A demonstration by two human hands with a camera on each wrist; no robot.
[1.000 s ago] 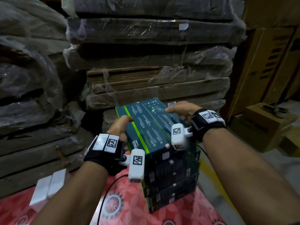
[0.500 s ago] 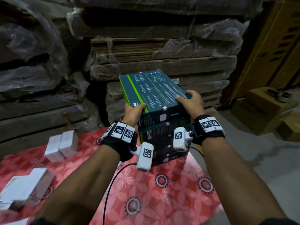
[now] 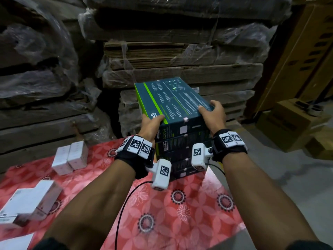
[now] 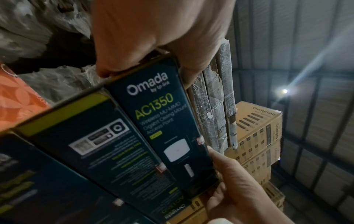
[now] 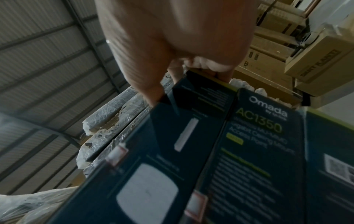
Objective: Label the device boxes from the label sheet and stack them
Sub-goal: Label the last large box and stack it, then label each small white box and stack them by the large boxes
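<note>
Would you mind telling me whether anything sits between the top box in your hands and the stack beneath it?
Nothing visible does. The top box rests directly on the stack, gripped at its near corners by the left hand and right hand. The far edge is out of sight.

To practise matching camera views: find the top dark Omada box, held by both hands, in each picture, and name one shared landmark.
Head: top box, centre, uppermost on the stack.
Left wrist: its end face, centre, running diagonally.
Right wrist: lower centre, blurred.
Shared landmark: plastic-wrapped cardboard bundles behind.
</note>
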